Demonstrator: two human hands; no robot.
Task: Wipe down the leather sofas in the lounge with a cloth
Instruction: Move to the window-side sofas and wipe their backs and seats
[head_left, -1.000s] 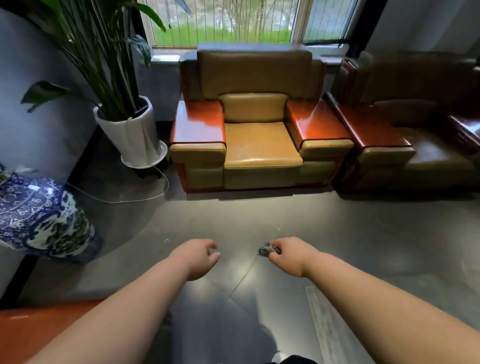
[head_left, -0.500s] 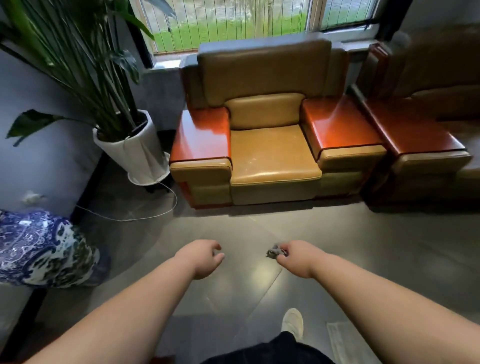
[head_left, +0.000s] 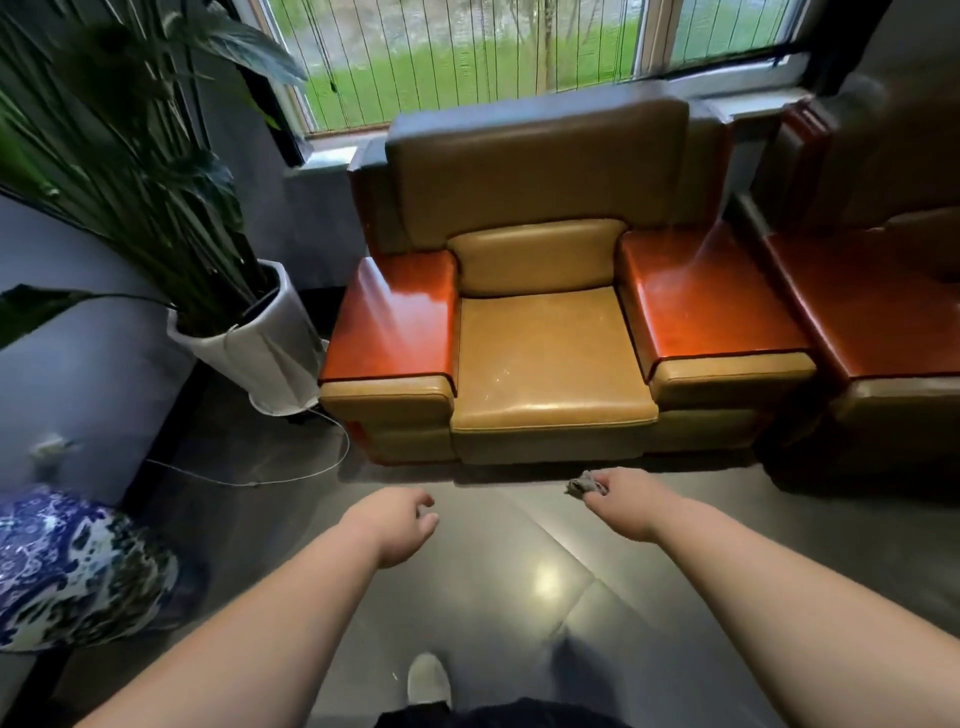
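Observation:
A tan leather armchair (head_left: 550, 353) with glossy red-brown wooden armrest tops stands straight ahead under the window. A second, darker sofa (head_left: 883, 312) adjoins it on the right, partly cut off by the frame edge. My right hand (head_left: 621, 501) grips a small crumpled grey cloth (head_left: 584, 486) and hovers just in front of the armchair's base. My left hand (head_left: 397, 525) is held out over the floor with its fingers loosely curled, holding nothing.
A tall plant in a white pot (head_left: 254, 338) stands left of the armchair, with a thin white cable (head_left: 291, 475) trailing on the dark tiled floor. A blue-and-white ceramic vase (head_left: 72, 566) sits at the left. My shoe (head_left: 428, 680) shows below.
The view has come closer to the tan armchair, which now looms larger. My right hand with the cloth has moved forward to the chair's base; the left hand keeps its pose.

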